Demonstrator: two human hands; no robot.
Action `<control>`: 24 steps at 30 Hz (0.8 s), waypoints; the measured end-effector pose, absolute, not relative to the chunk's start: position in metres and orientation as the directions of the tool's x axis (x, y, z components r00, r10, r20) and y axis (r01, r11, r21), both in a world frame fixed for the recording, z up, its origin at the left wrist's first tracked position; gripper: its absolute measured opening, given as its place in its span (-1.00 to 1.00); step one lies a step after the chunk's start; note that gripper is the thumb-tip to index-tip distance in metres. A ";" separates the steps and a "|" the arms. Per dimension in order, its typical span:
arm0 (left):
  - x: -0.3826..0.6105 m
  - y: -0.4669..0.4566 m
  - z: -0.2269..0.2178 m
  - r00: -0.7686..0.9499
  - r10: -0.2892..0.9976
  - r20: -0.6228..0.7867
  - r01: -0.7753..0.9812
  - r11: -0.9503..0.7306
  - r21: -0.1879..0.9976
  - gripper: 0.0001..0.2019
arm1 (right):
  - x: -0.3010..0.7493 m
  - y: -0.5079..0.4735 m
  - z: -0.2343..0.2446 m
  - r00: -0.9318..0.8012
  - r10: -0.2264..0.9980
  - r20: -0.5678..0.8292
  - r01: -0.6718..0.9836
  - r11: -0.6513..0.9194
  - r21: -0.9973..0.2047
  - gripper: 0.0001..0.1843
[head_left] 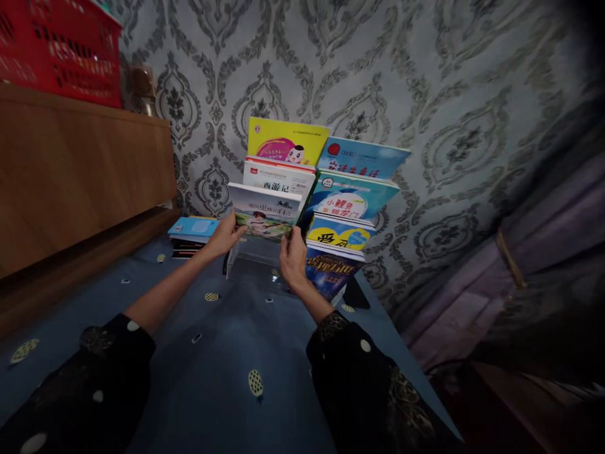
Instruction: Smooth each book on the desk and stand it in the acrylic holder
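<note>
The left hand and right hand, fingers partly closed, grip a grey-topped book by opposite sides, presumably to keep it level, with a yellow book at twelve o'clock, a clear stand at six and stacked books near nine.

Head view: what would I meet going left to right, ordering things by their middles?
Red basket, blue-topped book stack, left hand, held book, right hand, dark blue book, purple curtain.
</note>
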State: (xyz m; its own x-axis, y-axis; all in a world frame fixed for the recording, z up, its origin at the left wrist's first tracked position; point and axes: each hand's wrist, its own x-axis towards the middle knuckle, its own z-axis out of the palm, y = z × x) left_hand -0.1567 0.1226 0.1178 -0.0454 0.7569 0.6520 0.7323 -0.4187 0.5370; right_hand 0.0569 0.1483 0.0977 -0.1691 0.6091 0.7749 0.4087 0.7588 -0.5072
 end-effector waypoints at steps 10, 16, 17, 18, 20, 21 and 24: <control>-0.162 0.135 0.098 -0.072 0.756 0.651 0.720 -0.412 0.558 -0.76 | 0.049 0.174 0.073 -0.165 0.685 0.710 0.479 0.685 -0.549 -0.66; -0.156 0.135 0.102 -0.165 0.673 0.721 0.757 -0.382 0.530 -0.85 | 0.037 0.175 0.068 -0.123 0.711 0.693 0.556 0.628 -0.545 -0.54; -0.155 0.135 0.103 -0.175 0.663 0.728 0.769 -0.369 0.522 -0.88 | 0.035 0.173 0.066 -0.118 0.709 0.695 0.557 0.627 -0.545 -0.50; -0.155 0.135 0.103 -0.183 0.655 0.733 0.780 -0.357 0.513 -0.90 | 0.035 0.171 0.065 -0.113 0.707 0.698 0.554 0.628 -0.546 -0.47; -0.154 0.136 0.105 -0.194 0.651 0.734 0.791 -0.339 0.510 -0.92 | 0.035 0.167 0.064 -0.109 0.695 0.711 0.542 0.641 -0.544 -0.43; -0.154 0.137 0.106 -0.199 0.656 0.728 0.788 -0.335 0.517 -0.92 | 0.036 0.165 0.063 -0.113 0.686 0.718 0.536 0.651 -0.538 -0.41; -0.155 0.137 0.109 -0.208 0.685 0.698 0.759 -0.337 0.557 -0.92 | 0.039 0.161 0.063 -0.134 0.680 0.721 0.535 0.662 -0.525 -0.39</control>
State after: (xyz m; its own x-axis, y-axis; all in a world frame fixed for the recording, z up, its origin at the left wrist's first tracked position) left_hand -0.1551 0.1371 0.1087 -0.2081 0.6853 0.6979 0.7591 -0.3368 0.5571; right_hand 0.0387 0.1608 0.0628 -0.1338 0.6799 0.7210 0.5346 0.6621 -0.5252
